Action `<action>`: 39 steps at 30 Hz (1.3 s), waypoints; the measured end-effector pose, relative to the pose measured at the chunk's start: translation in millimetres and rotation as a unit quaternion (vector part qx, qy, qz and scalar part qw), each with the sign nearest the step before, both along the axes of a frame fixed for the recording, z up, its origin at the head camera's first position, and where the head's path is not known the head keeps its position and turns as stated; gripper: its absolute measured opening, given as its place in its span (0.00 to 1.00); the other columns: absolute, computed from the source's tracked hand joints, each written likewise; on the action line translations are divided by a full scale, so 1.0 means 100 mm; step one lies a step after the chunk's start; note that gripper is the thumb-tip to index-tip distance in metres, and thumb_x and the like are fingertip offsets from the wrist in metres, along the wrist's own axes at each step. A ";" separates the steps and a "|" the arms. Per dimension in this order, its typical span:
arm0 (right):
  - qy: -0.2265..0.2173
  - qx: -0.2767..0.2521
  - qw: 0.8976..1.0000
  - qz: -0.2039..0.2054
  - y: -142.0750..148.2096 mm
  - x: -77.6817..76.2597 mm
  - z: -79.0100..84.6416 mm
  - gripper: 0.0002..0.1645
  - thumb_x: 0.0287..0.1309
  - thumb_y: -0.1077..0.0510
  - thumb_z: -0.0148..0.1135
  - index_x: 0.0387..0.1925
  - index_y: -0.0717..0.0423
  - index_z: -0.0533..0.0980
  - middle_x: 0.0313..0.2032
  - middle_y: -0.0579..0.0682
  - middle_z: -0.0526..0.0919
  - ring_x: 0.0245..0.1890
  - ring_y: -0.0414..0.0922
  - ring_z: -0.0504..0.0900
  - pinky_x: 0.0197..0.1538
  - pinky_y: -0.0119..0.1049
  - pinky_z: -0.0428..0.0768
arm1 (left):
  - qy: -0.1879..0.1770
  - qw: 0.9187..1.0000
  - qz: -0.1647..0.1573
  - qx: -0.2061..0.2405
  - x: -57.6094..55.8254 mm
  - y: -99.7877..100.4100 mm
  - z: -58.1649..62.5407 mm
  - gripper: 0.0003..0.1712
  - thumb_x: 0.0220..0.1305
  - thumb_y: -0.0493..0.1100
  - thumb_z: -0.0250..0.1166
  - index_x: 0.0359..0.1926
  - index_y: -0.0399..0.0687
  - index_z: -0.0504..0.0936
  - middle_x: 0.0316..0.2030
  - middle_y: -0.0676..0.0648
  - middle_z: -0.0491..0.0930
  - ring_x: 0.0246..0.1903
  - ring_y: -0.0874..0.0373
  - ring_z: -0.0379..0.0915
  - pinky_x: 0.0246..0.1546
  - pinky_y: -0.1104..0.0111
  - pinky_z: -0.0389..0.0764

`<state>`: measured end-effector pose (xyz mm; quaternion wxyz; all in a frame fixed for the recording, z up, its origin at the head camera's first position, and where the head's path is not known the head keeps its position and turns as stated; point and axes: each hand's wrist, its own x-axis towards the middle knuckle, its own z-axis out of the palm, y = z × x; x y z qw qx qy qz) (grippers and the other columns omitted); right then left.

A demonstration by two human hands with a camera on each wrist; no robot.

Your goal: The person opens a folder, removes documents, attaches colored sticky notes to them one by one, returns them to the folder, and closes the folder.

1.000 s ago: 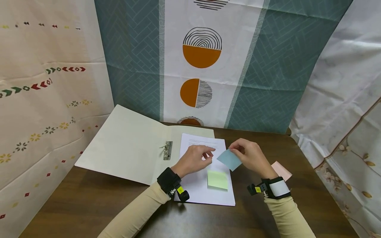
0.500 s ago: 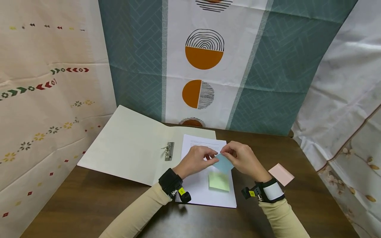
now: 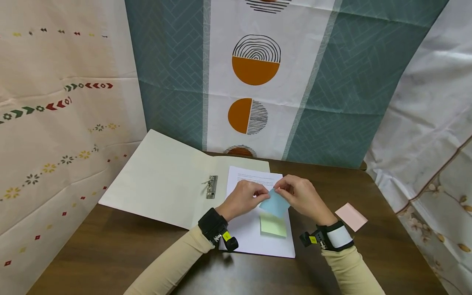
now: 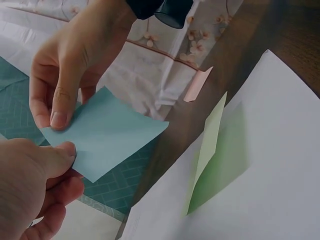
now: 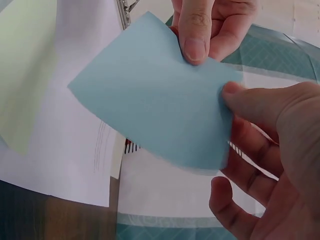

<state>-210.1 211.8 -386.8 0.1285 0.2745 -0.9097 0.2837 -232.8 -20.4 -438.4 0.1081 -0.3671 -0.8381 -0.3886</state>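
Between both hands a blue sticky note [image 3: 275,204] is held above the paper stack. My left hand [image 3: 244,198] pinches one edge of it, thumb on top in the left wrist view. Close by, my right hand [image 3: 303,197] pinches the neighbouring edge with thumb and fingers. The note bends slightly in the right wrist view [image 5: 150,95]. Beneath it, a green sticky note [image 3: 273,226] sits on the printed white paper [image 3: 243,237], one side of it lifting off the sheet in the left wrist view.
An open white binder [image 3: 166,180] with a metal ring clasp [image 3: 211,187] lies left of and under the paper. A pink sticky note [image 3: 351,217] rests on the wooden table [image 3: 332,274] at the right. Patterned cloths [image 3: 169,82] hang behind and at both sides.
My right hand has brought the blue sticky note left to my left hand, which has closed its fingers on the note's edge. The green note stays on the paper.
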 end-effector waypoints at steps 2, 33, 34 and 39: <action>-0.008 -0.003 1.000 -0.014 0.02 -0.01 0.01 0.07 0.66 0.65 0.79 0.44 0.59 0.88 0.33 0.50 0.89 0.32 0.37 0.79 0.36 0.29 0.79 | 0.004 1.000 0.004 0.000 -0.01 -0.02 0.01 0.06 0.75 0.39 0.75 0.44 0.41 0.96 0.34 0.47 0.95 0.33 0.62 0.86 0.38 0.78 0.79; 0.004 0.020 0.997 -0.077 0.11 -0.03 -0.03 0.04 0.71 0.61 0.77 0.41 0.60 0.89 0.39 0.52 0.92 0.34 0.42 0.80 0.39 0.34 0.79 | -0.002 0.998 0.058 0.033 -0.15 -0.25 0.11 0.07 0.74 0.41 0.76 0.45 0.42 0.97 0.35 0.46 0.96 0.34 0.57 0.88 0.42 0.71 0.86; 0.006 0.020 0.997 -0.077 0.11 -0.03 -0.02 0.04 0.71 0.61 0.77 0.41 0.59 0.89 0.39 0.52 0.92 0.33 0.41 0.80 0.39 0.34 0.78 | 0.000 0.997 0.062 0.037 -0.15 -0.26 0.11 0.07 0.74 0.41 0.76 0.45 0.43 0.97 0.35 0.47 0.96 0.34 0.57 0.88 0.43 0.68 0.88; 0.008 0.022 0.996 -0.082 0.12 -0.03 -0.02 0.04 0.70 0.61 0.78 0.41 0.59 0.90 0.39 0.53 0.93 0.32 0.40 0.77 0.38 0.34 0.75 | 0.011 0.995 0.076 0.060 -0.18 -0.34 0.18 0.10 0.72 0.42 0.78 0.49 0.42 0.96 0.37 0.45 0.96 0.36 0.53 0.89 0.44 0.60 0.91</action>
